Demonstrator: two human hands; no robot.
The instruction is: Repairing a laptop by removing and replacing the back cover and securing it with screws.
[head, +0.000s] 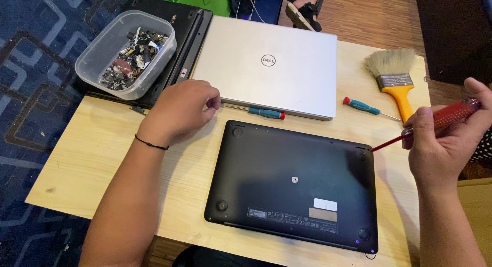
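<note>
A black laptop [287, 180] lies upside down on the wooden table [102, 154], its base cover facing up. My right hand [443, 144] grips a red-handled screwdriver [451, 115], whose tip touches the laptop's far right corner near a rubber foot. My left hand [182, 109] rests on the table left of the laptop, fingers curled and pinched together; whether they hold something small is unclear. A teal screwdriver [264, 112] lies just right of that hand.
A closed silver laptop [266, 62] sits behind the black one. A clear plastic tub [92, 57] of small parts stands on another black device at the back left. A second teal screwdriver [366, 108] and a yellow-handled brush [397, 77] lie at the back right.
</note>
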